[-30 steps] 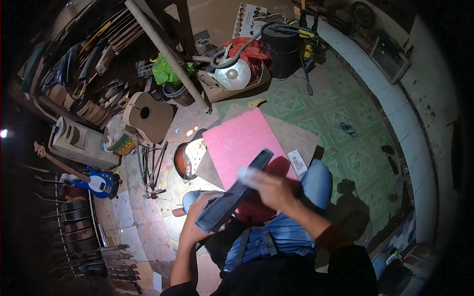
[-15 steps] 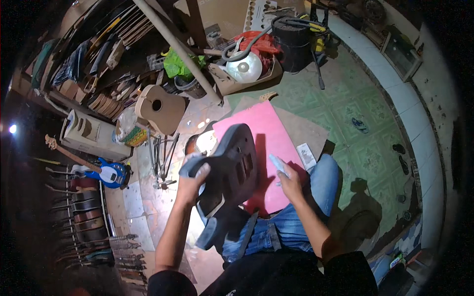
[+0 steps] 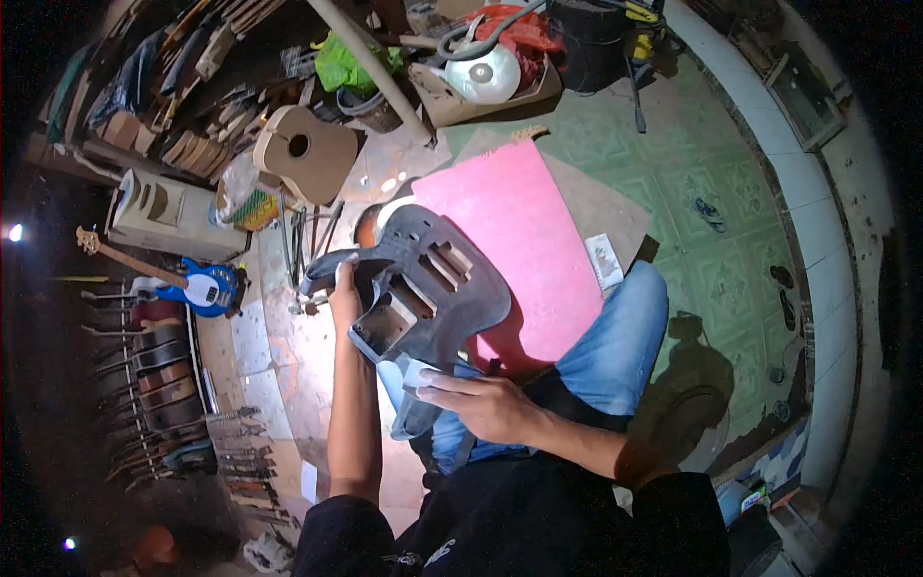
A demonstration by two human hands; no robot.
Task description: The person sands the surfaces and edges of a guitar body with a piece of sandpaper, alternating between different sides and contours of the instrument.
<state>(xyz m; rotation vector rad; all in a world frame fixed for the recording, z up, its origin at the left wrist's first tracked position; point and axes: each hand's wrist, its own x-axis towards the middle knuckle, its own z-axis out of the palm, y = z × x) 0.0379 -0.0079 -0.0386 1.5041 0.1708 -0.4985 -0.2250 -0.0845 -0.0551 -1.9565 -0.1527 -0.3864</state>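
Two hands work on a dark grey electric guitar body (image 3: pixel 428 288), which sits at the middle of the frame, above the person's lap and partly over a pink sheet (image 3: pixel 519 240) spread on the floor. The left hand (image 3: pixel 344 288) grips the body's upper horn, its fingers wrapped around the edge. The right hand (image 3: pixel 481 404) lies at the body's lower end, fingers closed on a small pale pad (image 3: pixel 418 370) pressed against the surface there; it looks like a sanding block, though I cannot be sure. The step in hand seems to be rubbing down the body, with its routed cavities facing up. A next stroke would call for a steady left grip while the pad slides along the edge.

In the upper middle of the frame, an open cardboard box (image 3: pixel 452 101) holds a round white-topped appliance (image 3: pixel 483 72) and red cloth. Left of it an unfinished acoustic guitar body (image 3: pixel 303 152) lies flat, and a blue bass guitar (image 3: pixel 197 286) rests at the left.
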